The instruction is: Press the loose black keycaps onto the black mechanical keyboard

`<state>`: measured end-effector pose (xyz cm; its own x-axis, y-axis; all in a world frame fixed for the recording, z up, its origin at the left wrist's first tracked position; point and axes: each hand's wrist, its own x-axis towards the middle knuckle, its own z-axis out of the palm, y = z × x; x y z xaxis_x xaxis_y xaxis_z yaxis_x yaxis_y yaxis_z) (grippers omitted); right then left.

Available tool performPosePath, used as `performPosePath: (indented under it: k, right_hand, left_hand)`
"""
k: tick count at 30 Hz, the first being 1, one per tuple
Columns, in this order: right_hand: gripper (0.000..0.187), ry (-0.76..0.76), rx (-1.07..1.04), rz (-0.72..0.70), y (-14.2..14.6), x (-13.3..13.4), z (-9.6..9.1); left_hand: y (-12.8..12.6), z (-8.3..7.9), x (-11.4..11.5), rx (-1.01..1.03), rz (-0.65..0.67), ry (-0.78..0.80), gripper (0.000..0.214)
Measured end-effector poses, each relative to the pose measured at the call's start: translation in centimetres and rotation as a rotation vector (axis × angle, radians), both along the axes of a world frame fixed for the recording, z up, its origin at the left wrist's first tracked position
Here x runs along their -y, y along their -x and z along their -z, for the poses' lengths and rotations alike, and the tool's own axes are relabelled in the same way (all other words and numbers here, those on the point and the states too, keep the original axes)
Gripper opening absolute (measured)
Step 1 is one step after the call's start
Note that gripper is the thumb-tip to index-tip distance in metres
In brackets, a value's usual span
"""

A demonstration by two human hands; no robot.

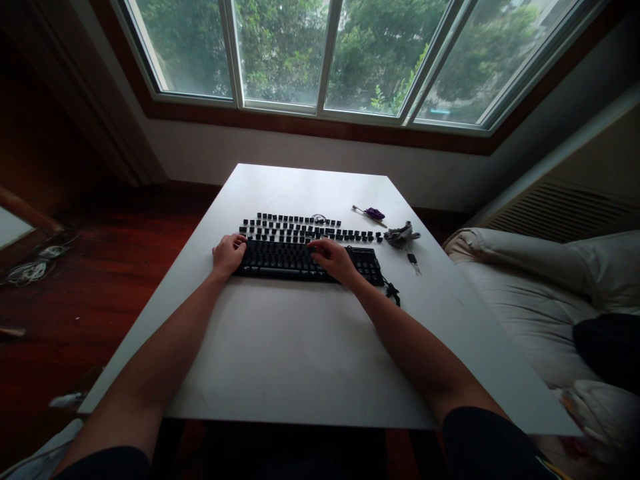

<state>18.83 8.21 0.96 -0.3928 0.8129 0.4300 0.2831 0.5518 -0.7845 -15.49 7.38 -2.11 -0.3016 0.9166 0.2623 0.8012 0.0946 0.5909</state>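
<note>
A black keyboard [280, 257] lies flat on the white table [300, 347], with many of its key positions dark and hard to make out singly. My left hand [229, 255] is curled around its left end, fingertips at the upper left corner. Over the right-centre part of the keyboard, my right hand [334, 260] has thumb and forefinger brought together near the upper rows; anything between them is too small to make out. Just behind the keyboard, loose black keycaps [285, 228] stand in several rows, reaching right past my right hand.
Right of the keycaps lie a crumpled grey cloth [401, 235], a small black item with wire loops [413, 261] and a purple-headed brush [373, 213]. A black cable [393, 291] sits at the keyboard's right end. A cushioned sofa [525, 300] flanks the table; a window is behind.
</note>
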Motion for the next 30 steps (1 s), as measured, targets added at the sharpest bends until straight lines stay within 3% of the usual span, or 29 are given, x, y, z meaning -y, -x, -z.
performPosePath:
  k: [15,30]
  right_hand:
    - [0.026,0.114,-0.055,0.003,0.1,0.3,0.1]
    - [0.027,0.05,-0.117,-0.016,0.1,1.1,-0.3]
  left_hand:
    - [0.1,0.2,-0.1,-0.01,-0.003,-0.01,0.022]
    - [0.0,0.0,0.0,-0.005,0.0,-0.009,0.021]
